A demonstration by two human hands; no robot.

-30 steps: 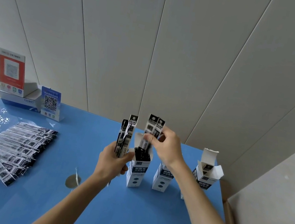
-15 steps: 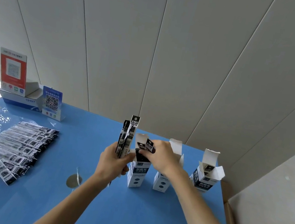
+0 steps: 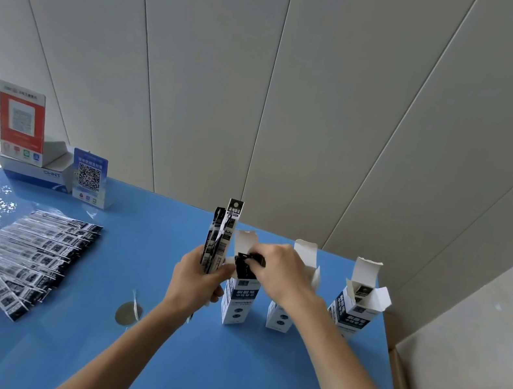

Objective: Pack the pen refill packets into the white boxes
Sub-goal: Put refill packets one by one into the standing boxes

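My right fingers (image 3: 252, 260) pinched the black tops of the refill packets (image 3: 244, 266) I was seating in the nearest white box (image 3: 238, 297), my right hand (image 3: 279, 273) arched over its open mouth. The packets stood upright, long axis vertical, tops pointing toward twelve o'clock and only their upper ends visible above the rim. My left hand (image 3: 199, 278) sat just beside the box at its nine o'clock, fingers wrapped around a spare bundle of packets (image 3: 222, 236), also upright and rising above the raised flap.

I judged that the next push ran straight down the box's long axis, with my right hand the one placed for it. A second box (image 3: 281, 315) stood just at three o'clock, partly hidden by my wrist, and a third box (image 3: 354, 311) farther that way already showed a packet inside. A fanned stack of loose packets (image 3: 28, 257) lay flat on the tabletop (image 3: 183, 370) well off at nine o'clock.
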